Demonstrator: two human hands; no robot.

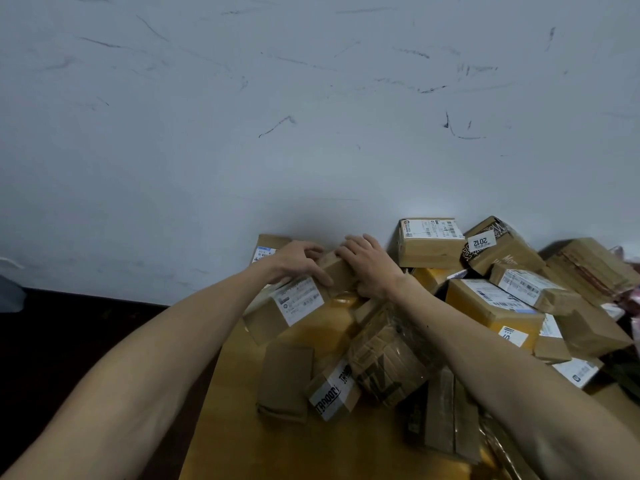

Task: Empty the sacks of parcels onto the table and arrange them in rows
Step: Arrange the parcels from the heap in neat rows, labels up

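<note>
Both hands are on one brown cardboard parcel (294, 306) with a white label at the far left of the yellow table (242, 427). My left hand (298, 261) grips its top left, fingers curled over the far edge. My right hand (370, 265) grips its right end. Behind it a flat parcel (268, 245) leans against the wall. Several more parcels lie in a loose heap to the right, among them a labelled box (429, 244), a yellow-brown box (491, 306) and a tape-wrapped bundle (391, 358).
A scuffed pale wall (311, 116) rises directly behind the table. The dark floor (69, 334) lies to the left of the table's edge. Small flat parcels (284, 379) sit near the front. Pink plastic (633, 299) shows at the far right.
</note>
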